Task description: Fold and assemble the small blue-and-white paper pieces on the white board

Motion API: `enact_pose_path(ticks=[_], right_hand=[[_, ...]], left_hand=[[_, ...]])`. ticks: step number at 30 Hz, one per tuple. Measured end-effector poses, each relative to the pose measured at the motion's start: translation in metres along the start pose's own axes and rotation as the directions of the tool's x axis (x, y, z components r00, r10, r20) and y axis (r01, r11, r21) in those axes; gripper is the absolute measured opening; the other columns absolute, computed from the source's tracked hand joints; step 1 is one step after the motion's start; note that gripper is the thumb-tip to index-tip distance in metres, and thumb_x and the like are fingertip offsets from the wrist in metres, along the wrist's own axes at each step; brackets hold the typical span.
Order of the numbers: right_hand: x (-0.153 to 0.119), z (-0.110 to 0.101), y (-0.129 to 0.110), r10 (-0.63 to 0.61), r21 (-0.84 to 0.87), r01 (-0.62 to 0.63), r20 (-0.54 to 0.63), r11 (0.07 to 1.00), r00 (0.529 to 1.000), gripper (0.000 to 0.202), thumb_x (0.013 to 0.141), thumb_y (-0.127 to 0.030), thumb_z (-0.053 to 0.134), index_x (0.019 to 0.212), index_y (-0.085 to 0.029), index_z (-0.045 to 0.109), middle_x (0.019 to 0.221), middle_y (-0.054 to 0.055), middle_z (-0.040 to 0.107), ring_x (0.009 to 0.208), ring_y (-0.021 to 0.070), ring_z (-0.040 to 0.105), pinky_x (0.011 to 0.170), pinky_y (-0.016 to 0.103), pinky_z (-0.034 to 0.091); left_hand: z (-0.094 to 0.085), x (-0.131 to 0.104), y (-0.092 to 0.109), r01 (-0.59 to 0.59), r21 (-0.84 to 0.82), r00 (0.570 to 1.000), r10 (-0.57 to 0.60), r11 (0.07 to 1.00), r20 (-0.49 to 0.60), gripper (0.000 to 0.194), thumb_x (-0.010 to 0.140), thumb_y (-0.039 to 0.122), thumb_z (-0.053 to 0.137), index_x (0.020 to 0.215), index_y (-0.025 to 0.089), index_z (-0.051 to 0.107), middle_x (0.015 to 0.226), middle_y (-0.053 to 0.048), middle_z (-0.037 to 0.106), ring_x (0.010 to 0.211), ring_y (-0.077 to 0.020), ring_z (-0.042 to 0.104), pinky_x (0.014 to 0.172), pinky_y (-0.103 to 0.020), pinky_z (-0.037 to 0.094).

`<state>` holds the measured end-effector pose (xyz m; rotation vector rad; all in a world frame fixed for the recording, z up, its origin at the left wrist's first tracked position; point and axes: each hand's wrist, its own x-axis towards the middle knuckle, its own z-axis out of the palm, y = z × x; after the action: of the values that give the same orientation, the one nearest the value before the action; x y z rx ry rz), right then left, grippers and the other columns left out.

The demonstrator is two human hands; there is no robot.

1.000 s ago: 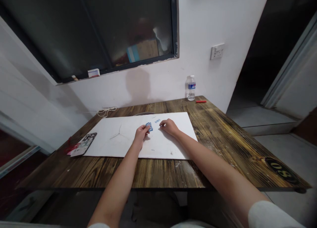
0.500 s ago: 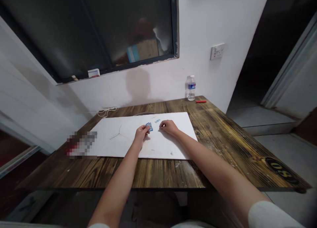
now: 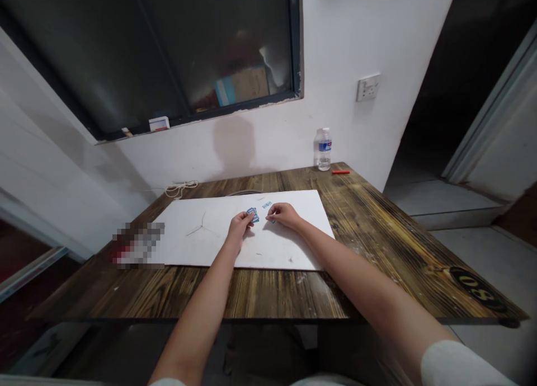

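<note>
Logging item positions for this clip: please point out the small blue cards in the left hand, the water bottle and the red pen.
small blue cards (image 3: 253,213): head view, on the fanned faces.
water bottle (image 3: 323,151): head view, on its label.
red pen (image 3: 340,172): head view, mid-barrel.

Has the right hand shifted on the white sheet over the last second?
Yes, slightly. The right hand has crept left toward the blue cards in the left hand, and now partly covers the small blue piece on the white sheet.

A white sheet (image 3: 210,243) lies on the table (image 3: 377,252); small cards (image 3: 253,214) rest mid-sheet, a water bottle (image 3: 323,149) stands behind right, a cord (image 3: 180,188) behind left.
</note>
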<state>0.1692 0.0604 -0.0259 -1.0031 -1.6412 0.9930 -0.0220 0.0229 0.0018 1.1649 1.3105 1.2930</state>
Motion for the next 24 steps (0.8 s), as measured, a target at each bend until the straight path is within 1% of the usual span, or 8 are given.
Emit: enact_pose_path(ticks=[4, 10, 14, 17, 19, 21, 24], right_hand=[[-0.0012, 0.0004, -0.0031, 0.018, 0.116, -0.02, 0.02, 0.993, 1.0, 0.031, 0.058, -0.043, 0.081, 0.066, -0.018, 0.065, 0.057, -0.002, 0.061, 0.049, 0.0103, 0.049, 0.052, 0.025, 0.039], [-0.0013, -0.0007, -0.0082, 0.017, 0.278, -0.036, 0.068, 0.96, 0.998, 0.043, 0.053, -0.051, 0.085, 0.064, -0.017, 0.063, 0.06, 0.0, 0.063, 0.05, 0.011, 0.053, 0.052, 0.026, 0.041], [-0.0018, -0.0006, -0.008, 0.007, 0.296, -0.031, 0.081, 0.955, 0.997, 0.045, 0.053, -0.053, 0.085, 0.063, -0.017, 0.061, 0.054, -0.001, 0.061, 0.049, 0.0114, 0.054, 0.053, 0.026, 0.039], [-0.002, 0.0, -0.0054, 0.022, 0.275, -0.044, 0.081, 0.96, 0.996, 0.044, 0.057, -0.054, 0.084, 0.064, -0.017, 0.061, 0.048, -0.002, 0.057, 0.046, 0.0105, 0.049, 0.051, 0.025, 0.036], [-0.0014, 0.0005, -0.0034, 0.026, 0.264, -0.041, 0.06, 0.964, 0.998, 0.044, 0.057, -0.054, 0.084, 0.063, -0.017, 0.06, 0.047, -0.003, 0.055, 0.046, 0.0095, 0.045, 0.05, 0.025, 0.034], [-0.0001, 0.0009, -0.0018, 0.017, 0.276, -0.026, 0.034, 0.961, 0.999, 0.045, 0.055, -0.054, 0.084, 0.06, -0.017, 0.06, 0.05, -0.002, 0.057, 0.048, 0.0095, 0.046, 0.052, 0.025, 0.034], [0.0017, 0.0012, -0.0009, 0.012, 0.314, -0.015, 0.011, 0.949, 1.0, 0.046, 0.051, -0.054, 0.085, 0.059, -0.017, 0.059, 0.058, 0.0, 0.061, 0.055, 0.011, 0.05, 0.055, 0.026, 0.037]], left_hand=[[-0.0004, 0.0012, -0.0012, -0.009, 0.009, 1.0, 0.009, 1.0, 0.003, 0.045, 0.049, 0.051, 0.084, 0.064, 0.018, 0.057, 0.057, 0.001, 0.058, 0.052, -0.0081, 0.049, 0.045, -0.018, 0.032], [-0.0009, 0.0005, -0.0026, -0.015, 0.019, 1.0, 0.014, 1.0, 0.013, 0.043, 0.053, 0.05, 0.083, 0.065, 0.018, 0.059, 0.056, 0.002, 0.056, 0.052, -0.0081, 0.049, 0.047, -0.019, 0.034], [0.0005, -0.0007, -0.002, -0.055, 0.055, 0.998, 0.053, 0.997, 0.037, 0.044, 0.052, 0.051, 0.084, 0.062, 0.017, 0.057, 0.055, 0.002, 0.056, 0.051, -0.008, 0.048, 0.046, -0.019, 0.033], [0.0022, -0.0015, -0.0011, -0.081, 0.084, 0.995, 0.076, 0.993, 0.057, 0.046, 0.05, 0.053, 0.084, 0.061, 0.017, 0.057, 0.054, 0.002, 0.055, 0.05, -0.0087, 0.048, 0.046, -0.02, 0.033], [0.0032, -0.0019, -0.0008, -0.096, 0.096, 0.994, 0.09, 0.991, 0.062, 0.046, 0.049, 0.054, 0.084, 0.059, 0.018, 0.057, 0.053, 0.002, 0.055, 0.05, -0.0091, 0.048, 0.046, -0.02, 0.033], [0.0039, -0.0022, -0.0008, -0.114, 0.11, 0.992, 0.107, 0.987, 0.071, 0.046, 0.049, 0.054, 0.084, 0.058, 0.018, 0.057, 0.053, 0.002, 0.055, 0.05, -0.0092, 0.047, 0.046, -0.021, 0.033], [0.0044, -0.003, -0.0005, -0.135, 0.128, 0.988, 0.123, 0.983, 0.095, 0.044, 0.051, 0.054, 0.083, 0.057, 0.018, 0.057, 0.053, 0.001, 0.056, 0.051, -0.0095, 0.047, 0.047, -0.021, 0.033]])
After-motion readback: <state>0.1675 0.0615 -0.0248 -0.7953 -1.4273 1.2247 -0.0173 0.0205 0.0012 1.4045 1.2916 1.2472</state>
